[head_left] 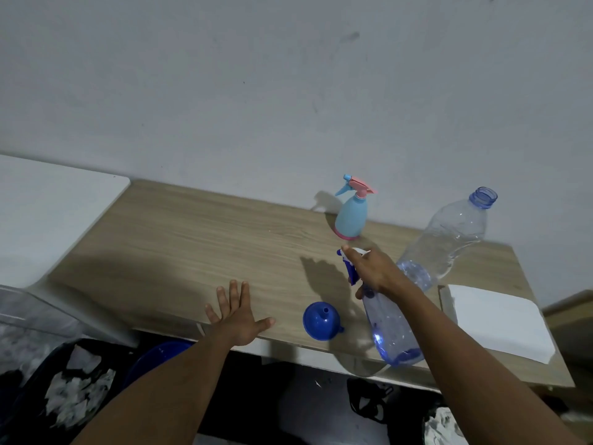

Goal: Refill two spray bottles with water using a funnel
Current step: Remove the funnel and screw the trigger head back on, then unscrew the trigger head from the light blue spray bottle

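A clear blue-tinted spray bottle (390, 332) with a blue and white trigger head stands near the wooden table's (192, 239) front edge. My right hand (373, 271) is closed over its spray head and neck. A blue funnel (322, 321) lies wide end up just left of that bottle. My left hand (237, 311) hovers flat over the table's front edge, fingers spread and holding nothing. A small light-blue spray bottle (351, 216) with a pink trigger stands by the wall. A large clear water bottle (449, 239) with no cap stands at the right.
A white folded cloth or paper (497, 319) lies on the table's right end. A white surface (48, 213) adjoins the table on the left. Below the front edge sit a blue basin (157, 356), dark bags and a clear container (29, 319).
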A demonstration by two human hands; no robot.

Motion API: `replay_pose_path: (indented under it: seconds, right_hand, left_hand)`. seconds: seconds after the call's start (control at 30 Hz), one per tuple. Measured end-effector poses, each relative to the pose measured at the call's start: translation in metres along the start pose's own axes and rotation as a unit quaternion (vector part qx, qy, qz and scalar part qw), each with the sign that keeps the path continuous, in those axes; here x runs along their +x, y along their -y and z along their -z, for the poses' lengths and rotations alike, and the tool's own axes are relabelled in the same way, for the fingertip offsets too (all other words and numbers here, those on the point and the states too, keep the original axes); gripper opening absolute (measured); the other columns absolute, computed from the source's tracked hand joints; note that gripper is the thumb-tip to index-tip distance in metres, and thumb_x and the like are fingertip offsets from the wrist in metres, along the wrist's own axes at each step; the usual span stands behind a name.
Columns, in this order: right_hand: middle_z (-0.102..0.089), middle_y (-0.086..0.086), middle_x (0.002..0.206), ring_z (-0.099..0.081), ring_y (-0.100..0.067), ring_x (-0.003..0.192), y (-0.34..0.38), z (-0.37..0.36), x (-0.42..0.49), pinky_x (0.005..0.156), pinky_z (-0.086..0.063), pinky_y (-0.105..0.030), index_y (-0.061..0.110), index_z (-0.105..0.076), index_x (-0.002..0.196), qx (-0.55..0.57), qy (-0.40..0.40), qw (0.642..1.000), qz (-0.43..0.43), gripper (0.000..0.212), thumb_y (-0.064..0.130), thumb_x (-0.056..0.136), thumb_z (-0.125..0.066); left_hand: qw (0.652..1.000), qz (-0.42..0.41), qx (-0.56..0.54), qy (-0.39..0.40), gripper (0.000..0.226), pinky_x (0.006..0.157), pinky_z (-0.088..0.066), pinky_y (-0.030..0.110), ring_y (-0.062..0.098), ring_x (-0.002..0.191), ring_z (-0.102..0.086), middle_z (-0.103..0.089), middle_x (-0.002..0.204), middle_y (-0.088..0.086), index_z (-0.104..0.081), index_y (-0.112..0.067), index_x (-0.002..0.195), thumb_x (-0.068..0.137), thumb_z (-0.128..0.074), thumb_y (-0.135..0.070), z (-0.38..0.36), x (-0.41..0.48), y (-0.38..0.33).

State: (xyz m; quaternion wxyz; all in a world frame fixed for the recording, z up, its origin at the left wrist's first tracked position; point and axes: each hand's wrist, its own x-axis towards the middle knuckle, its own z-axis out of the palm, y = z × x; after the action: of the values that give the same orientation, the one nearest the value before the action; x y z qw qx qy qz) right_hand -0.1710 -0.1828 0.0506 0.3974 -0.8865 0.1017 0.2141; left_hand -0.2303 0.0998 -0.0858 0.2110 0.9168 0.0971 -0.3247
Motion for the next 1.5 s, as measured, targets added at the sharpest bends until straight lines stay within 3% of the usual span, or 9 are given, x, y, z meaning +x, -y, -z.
replay_pose_path:
  seconds: [0.13, 0.27, 0.4, 0.53, 0.7, 0.9, 1.17, 1.37, 1.5]
  right_hand:
    - [-0.065, -0.014, 0.096, -0.073, -0.036, 0.059, 0.011, 0.005, -0.002, 0.056, -0.053, -0.036, 0.015, -0.048, 0.112, 0.062, -0.033, 0.997, 0.029, 0.041, 0.054, 0.098, -0.047]
    - [-0.063, -0.009, 0.089, -0.072, -0.038, 0.070, 0.026, 0.012, 0.007, 0.046, -0.047, -0.025, 0.015, -0.043, 0.103, 0.111, -0.085, 0.986, 0.095, 0.023, 0.036, 0.098, -0.052]
    - [-0.060, 0.007, 0.081, -0.061, -0.002, 0.063, 0.042, 0.014, 0.025, 0.058, -0.046, -0.018, 0.012, -0.047, 0.099, 0.127, -0.158, 0.958, 0.203, 0.017, 0.027, 0.101, -0.054]
    - [-0.068, 0.003, 0.081, -0.058, -0.008, 0.077, 0.057, 0.013, 0.055, 0.066, -0.045, -0.022, 0.016, -0.058, 0.085, 0.094, -0.209, 0.942, 0.244, 0.016, 0.027, 0.095, -0.063]
    - [-0.063, 0.007, 0.074, -0.055, -0.007, 0.066, 0.075, -0.003, 0.105, 0.060, -0.037, -0.019, 0.012, -0.069, 0.088, 0.073, -0.204, 0.948, 0.234, 0.004, 0.014, 0.090, -0.066]
    - [-0.068, -0.010, 0.099, -0.061, -0.022, 0.085, 0.102, -0.017, 0.146, 0.073, -0.045, -0.029, 0.006, -0.069, 0.104, 0.069, -0.207, 0.953, 0.208, 0.020, 0.003, 0.091, -0.054]
    - [-0.068, -0.019, 0.107, -0.065, -0.036, 0.098, 0.124, -0.012, 0.153, 0.086, -0.051, -0.044, 0.004, -0.066, 0.114, 0.026, -0.204, 0.958, 0.201, 0.028, -0.002, 0.091, -0.052]
    - [-0.050, -0.016, 0.145, -0.051, -0.032, 0.130, 0.117, -0.001, 0.148, 0.104, -0.041, -0.036, 0.017, -0.032, 0.155, -0.031, -0.168, 0.965, 0.198, 0.064, 0.014, 0.097, -0.059]
    - [-0.046, -0.006, 0.142, -0.063, -0.022, 0.103, 0.095, -0.001, 0.122, 0.095, -0.050, -0.033, 0.020, -0.036, 0.151, 0.033, -0.220, 0.948, 0.228, 0.067, 0.014, 0.092, -0.069]
  left_hand:
    - [1.000, -0.008, -0.013, -0.021, 0.121, 0.111, 0.019, 0.065, 0.030, 0.138, 0.042, 0.045, 0.151, -0.001, 0.028, -0.028, 0.149, 0.073, -0.049, -0.083, -0.001, -0.002, 0.000]
    - [0.998, -0.024, -0.013, -0.064, 0.138, 0.110, 0.017, 0.067, 0.028, 0.143, 0.035, 0.032, 0.159, -0.001, 0.019, -0.022, 0.153, 0.058, -0.055, -0.090, 0.005, -0.002, -0.005]
    - [0.999, -0.012, -0.002, -0.035, 0.151, 0.109, 0.019, 0.068, 0.029, 0.139, 0.041, 0.041, 0.154, 0.000, 0.028, -0.018, 0.149, 0.051, -0.060, -0.090, 0.011, 0.007, -0.014]
    - [1.000, 0.002, 0.016, 0.003, 0.150, 0.107, 0.021, 0.069, 0.031, 0.135, 0.046, 0.050, 0.147, 0.000, 0.037, -0.017, 0.143, 0.054, -0.059, -0.089, 0.013, 0.010, -0.015]
    - [0.999, 0.012, 0.030, 0.027, 0.151, 0.106, 0.020, 0.070, 0.032, 0.134, 0.047, 0.056, 0.137, -0.002, 0.042, -0.017, 0.139, 0.054, -0.057, -0.091, 0.018, 0.015, -0.018]
    - [0.999, 0.011, 0.036, 0.033, 0.151, 0.103, 0.024, 0.070, 0.031, 0.130, 0.052, 0.055, 0.142, 0.001, 0.045, -0.017, 0.137, 0.052, -0.055, -0.093, 0.019, 0.016, -0.018]
    - [0.999, 0.014, 0.027, 0.017, 0.154, 0.103, 0.025, 0.068, 0.031, 0.131, 0.050, 0.051, 0.146, 0.000, 0.040, -0.018, 0.142, 0.048, -0.055, -0.093, 0.018, 0.015, -0.018]
    - [1.000, 0.010, 0.028, 0.006, 0.153, 0.105, 0.024, 0.068, 0.030, 0.132, 0.050, 0.052, 0.145, 0.000, 0.042, -0.018, 0.140, 0.048, -0.055, -0.093, 0.015, 0.017, -0.016]
    - [1.000, 0.002, 0.013, -0.008, 0.152, 0.106, 0.023, 0.068, 0.029, 0.133, 0.049, 0.051, 0.146, -0.001, 0.042, -0.019, 0.140, 0.051, -0.058, -0.091, 0.013, 0.020, -0.013]
